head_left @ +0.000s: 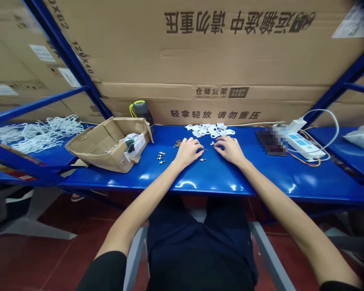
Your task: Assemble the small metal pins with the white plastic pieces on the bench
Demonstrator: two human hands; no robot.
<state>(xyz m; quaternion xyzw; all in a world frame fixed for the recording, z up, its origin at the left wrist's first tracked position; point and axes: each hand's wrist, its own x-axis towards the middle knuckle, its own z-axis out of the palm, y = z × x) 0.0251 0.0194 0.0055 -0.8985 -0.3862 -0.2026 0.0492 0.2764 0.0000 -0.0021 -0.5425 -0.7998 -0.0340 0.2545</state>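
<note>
Both my hands rest on a glossy blue metal shelf (218,178). My left hand (188,150) lies palm down with its fingers curled; a small screw pokes out by its fingertips. My right hand (229,148) is beside it, fingers bent toward a small white part (212,143). A heap of white plastic pieces (210,129) lies just beyond both hands. Loose screws (160,157) are scattered to the left of my left hand, and one screw (202,160) lies between my hands.
An open cardboard box (109,145) with small items stands at the left, a dark bottle (142,111) behind it. White cords (36,131) pile at the far left. A white power strip (303,145) with cables sits at the right. Large cartons (218,60) fill the back.
</note>
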